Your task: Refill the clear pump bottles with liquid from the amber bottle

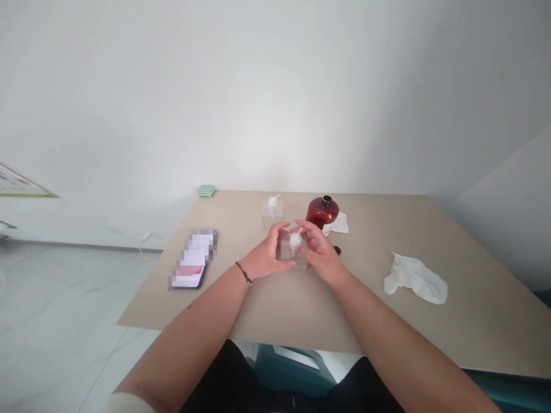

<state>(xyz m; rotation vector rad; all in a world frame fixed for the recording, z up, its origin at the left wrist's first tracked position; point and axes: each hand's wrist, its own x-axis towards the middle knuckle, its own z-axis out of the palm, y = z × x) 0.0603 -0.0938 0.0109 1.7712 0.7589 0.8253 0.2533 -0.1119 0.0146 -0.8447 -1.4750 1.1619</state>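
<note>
A small clear square bottle (pixel 290 253) with a white pump top (pixel 295 240) stands on the beige table (pixel 301 310). My left hand (pixel 266 256) wraps round its left side. My right hand (pixel 319 250) is closed on its right side, with fingers up at the pump top. Behind them stands a second clear pump bottle (pixel 272 209), untouched. An open amber bottle (pixel 322 211) stands just right of that one.
A phone (pixel 194 259) lies at the left of the table. A crumpled white tissue (pixel 415 279) lies at the right, and another tissue (pixel 339 223) sits beside the amber bottle. A small green case (pixel 206 190) rests at the far left corner. A white wall rises behind the table.
</note>
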